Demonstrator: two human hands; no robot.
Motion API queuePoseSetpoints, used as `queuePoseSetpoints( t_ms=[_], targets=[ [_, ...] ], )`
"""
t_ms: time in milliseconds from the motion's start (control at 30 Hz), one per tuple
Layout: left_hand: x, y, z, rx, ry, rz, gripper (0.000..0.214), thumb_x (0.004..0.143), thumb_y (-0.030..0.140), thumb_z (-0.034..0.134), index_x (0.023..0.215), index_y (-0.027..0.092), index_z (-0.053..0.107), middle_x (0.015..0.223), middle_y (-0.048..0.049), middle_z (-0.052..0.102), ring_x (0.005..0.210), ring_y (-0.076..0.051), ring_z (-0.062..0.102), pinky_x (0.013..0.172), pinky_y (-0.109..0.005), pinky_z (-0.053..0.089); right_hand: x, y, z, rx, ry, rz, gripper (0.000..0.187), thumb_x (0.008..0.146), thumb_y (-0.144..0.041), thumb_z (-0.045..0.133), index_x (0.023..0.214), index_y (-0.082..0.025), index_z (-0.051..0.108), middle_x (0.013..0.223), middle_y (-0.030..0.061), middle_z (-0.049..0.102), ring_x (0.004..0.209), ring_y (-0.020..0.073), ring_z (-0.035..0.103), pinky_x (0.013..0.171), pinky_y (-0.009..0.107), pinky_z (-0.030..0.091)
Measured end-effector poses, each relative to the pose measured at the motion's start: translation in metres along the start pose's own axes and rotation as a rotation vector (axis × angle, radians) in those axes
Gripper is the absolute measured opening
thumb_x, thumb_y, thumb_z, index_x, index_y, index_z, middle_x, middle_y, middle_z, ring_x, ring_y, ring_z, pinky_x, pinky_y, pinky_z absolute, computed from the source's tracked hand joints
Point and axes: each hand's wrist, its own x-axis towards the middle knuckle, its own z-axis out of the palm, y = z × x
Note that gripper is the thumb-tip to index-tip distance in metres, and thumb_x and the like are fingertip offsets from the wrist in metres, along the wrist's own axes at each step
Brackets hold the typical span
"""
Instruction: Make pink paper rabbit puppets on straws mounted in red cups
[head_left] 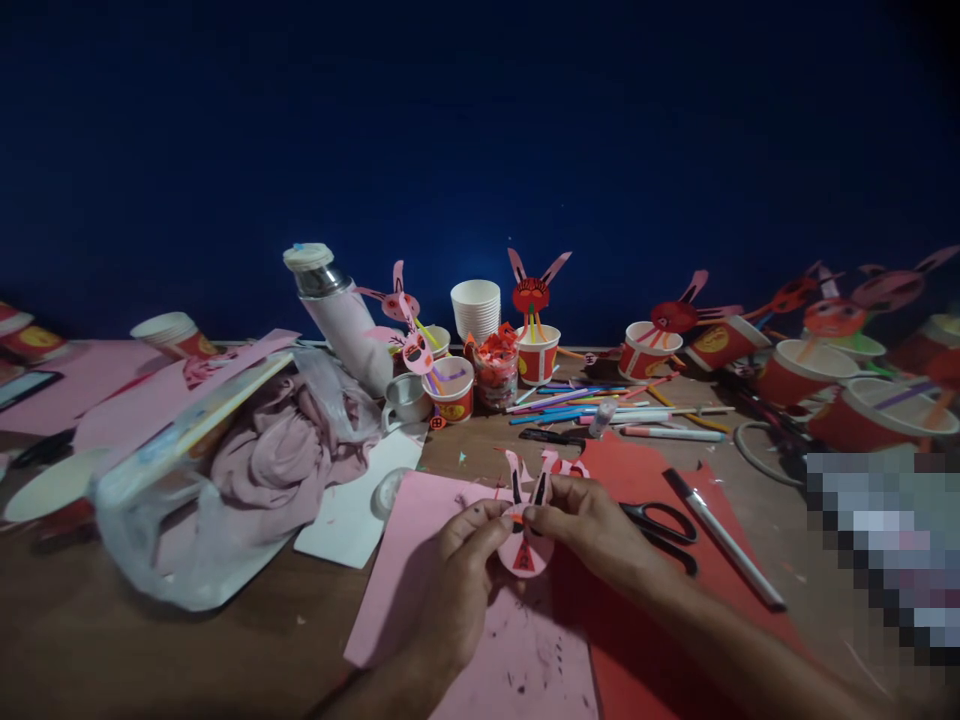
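Between both hands is a pink paper rabbit face [526, 556], with two upright ears marked in black and a red triangle low on it. My left hand [466, 560] pinches its left edge near the top. My right hand [583, 520] grips the upper right side, thumb on the front near a small orange piece. Beneath the hands lies a pink paper sheet [420, 540] with dark marks. Red paper [637, 620] spreads to its right, bearing black-handled scissors [664, 525] and a white marker with a black cap [727, 540].
Paper cups with rabbit faces, such as one red rabbit cup [538, 357], line the back. Straws and pens [592, 402] lie before them. A tilted flask [341, 320], a metal mug [409, 400] and a plastic bag with cloth [292, 450] stand left. A jar of red scraps [495, 370] is central.
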Motion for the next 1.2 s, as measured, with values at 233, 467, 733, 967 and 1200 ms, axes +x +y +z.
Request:
queuePoseSetpoints(
  t_ms=[233,467,733,967,1200],
  targets=[
    [0.0001,0.0026,-0.0001,-0.152,-0.073,-0.018,0.009,0.066,0.020,0.056,0.075,0.018,0.055,0.060,0.0032,0.059,0.055,-0.011,0.056,0.053,-0.022,0.041,0.0001,0.0016,-0.0021,-0.020,-0.024,0.000,0.017,0.067,-0.030,0.062,0.066,-0.015,0.055,0.064,-0.0007,0.056,0.058,0.0109,0.047,0.057,0.024,0.037],
    [0.0016,0.0012,-0.0012,-0.022,-0.097,0.014,0.016,0.067,0.031,0.060,0.071,0.017,0.055,0.053,0.0042,0.053,0.042,-0.008,0.045,0.042,-0.020,0.035,0.0010,0.0050,-0.0019,-0.057,-0.030,-0.030,0.019,0.069,-0.029,0.060,0.061,-0.016,0.049,0.061,-0.0019,0.053,0.057,0.0111,0.047,0.056,0.024,0.036],
    [0.0051,0.0028,-0.0014,0.005,-0.016,0.087,0.015,0.063,0.029,0.063,0.064,0.015,0.058,0.054,0.0024,0.056,0.051,-0.009,0.048,0.056,-0.022,0.039,-0.0004,0.0054,-0.0004,-0.045,-0.038,-0.030,0.020,0.070,-0.033,0.061,0.065,-0.015,0.053,0.061,-0.0022,0.052,0.056,0.0100,0.045,0.054,0.024,0.034],
    [0.0058,0.0032,-0.0028,-0.016,0.003,0.079,0.019,0.060,0.030,0.066,0.064,0.015,0.056,0.054,0.0028,0.054,0.049,-0.008,0.047,0.052,-0.022,0.037,-0.0019,0.0035,0.0019,-0.017,-0.016,-0.013,0.021,0.068,-0.032,0.062,0.061,-0.016,0.051,0.056,-0.0045,0.049,0.052,0.0080,0.042,0.051,0.022,0.031],
    [0.0065,0.0020,-0.0041,0.007,-0.014,0.058,0.018,0.062,0.030,0.064,0.066,0.014,0.056,0.056,0.0019,0.056,0.047,-0.008,0.047,0.050,-0.022,0.037,0.0000,0.0077,0.0003,-0.074,-0.014,-0.023,0.022,0.070,-0.032,0.060,0.060,-0.017,0.049,0.056,-0.0040,0.049,0.052,0.0089,0.041,0.051,0.023,0.030]
  ],
)
